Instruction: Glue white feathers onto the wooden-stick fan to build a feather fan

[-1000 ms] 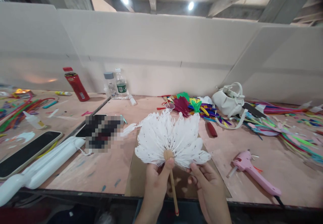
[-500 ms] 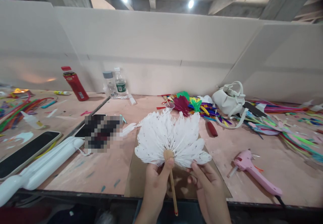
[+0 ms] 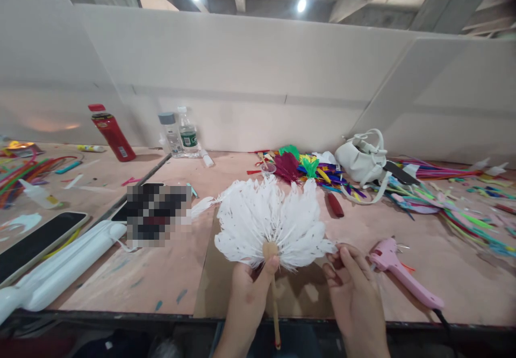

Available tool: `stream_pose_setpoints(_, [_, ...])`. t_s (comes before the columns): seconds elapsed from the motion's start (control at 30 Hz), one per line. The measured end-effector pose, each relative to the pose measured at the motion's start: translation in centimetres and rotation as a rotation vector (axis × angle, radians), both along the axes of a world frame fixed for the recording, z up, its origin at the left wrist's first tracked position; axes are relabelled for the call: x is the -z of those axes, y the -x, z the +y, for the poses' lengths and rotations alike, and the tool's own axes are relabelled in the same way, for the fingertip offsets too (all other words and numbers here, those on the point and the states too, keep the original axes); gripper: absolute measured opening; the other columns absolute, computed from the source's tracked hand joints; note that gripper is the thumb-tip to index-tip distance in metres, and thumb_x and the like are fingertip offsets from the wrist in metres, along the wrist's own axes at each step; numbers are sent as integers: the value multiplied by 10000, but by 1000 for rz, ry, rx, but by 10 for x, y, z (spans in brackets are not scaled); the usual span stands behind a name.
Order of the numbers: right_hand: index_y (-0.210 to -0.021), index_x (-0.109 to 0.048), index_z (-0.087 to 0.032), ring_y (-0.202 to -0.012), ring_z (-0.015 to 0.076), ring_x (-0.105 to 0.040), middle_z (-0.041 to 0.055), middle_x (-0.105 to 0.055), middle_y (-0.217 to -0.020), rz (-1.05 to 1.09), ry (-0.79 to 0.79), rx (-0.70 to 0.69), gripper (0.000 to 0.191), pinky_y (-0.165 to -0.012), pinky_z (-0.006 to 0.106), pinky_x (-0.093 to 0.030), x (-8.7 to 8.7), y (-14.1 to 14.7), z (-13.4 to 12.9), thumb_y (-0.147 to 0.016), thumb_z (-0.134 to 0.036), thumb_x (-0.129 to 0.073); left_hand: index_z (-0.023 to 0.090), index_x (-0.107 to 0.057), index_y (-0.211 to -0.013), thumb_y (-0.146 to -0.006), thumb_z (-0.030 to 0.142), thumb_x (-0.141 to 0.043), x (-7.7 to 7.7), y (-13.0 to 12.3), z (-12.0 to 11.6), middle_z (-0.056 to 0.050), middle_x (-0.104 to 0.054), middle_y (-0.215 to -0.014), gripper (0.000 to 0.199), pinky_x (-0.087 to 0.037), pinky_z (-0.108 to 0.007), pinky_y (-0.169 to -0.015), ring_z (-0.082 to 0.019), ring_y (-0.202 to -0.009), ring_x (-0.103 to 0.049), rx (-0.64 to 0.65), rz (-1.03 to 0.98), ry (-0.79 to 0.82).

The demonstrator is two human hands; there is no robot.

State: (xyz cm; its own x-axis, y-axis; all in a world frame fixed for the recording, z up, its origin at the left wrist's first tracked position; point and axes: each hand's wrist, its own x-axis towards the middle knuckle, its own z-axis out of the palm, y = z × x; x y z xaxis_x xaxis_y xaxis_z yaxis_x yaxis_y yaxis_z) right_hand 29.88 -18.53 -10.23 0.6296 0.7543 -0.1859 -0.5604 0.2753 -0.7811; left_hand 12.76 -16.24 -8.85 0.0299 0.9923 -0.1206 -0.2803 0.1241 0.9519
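Note:
A white feather fan with a thin wooden handle is held up over a brown board at the table's front edge. My left hand is closed on the fan where handle and feathers meet, thumb pressed on the small wooden piece. At the fan's right edge, my right hand pinches the tip of an outer feather between thumb and forefinger; its other fingers are curled. The handle's lower end hangs past the table edge.
Right of my right hand lies a pink glue gun, its cord over the edge. Behind the fan are coloured feathers, a dark red object and a white bag. Phones and bottles stand or lie to the left.
My right hand has moved right and slightly up, from the feathers' lower edge to the outer feather's tip. The left hand keeps its hold on the fan.

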Motion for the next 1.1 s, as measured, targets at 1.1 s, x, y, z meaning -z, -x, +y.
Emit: stream_pose_setpoints(1.1, [-1300, -698, -211, -911, 235, -732, 71, -799, -1027, -7, -10, -326, 639, -731, 304, -588, 14, 39, 8, -719, -355, -923, 157, -770, -810, -740, 453, -850, 3, 3, -9, -45, -755, -722, 315, -596, -353, -814, -233, -724, -703, 16, 19, -22])
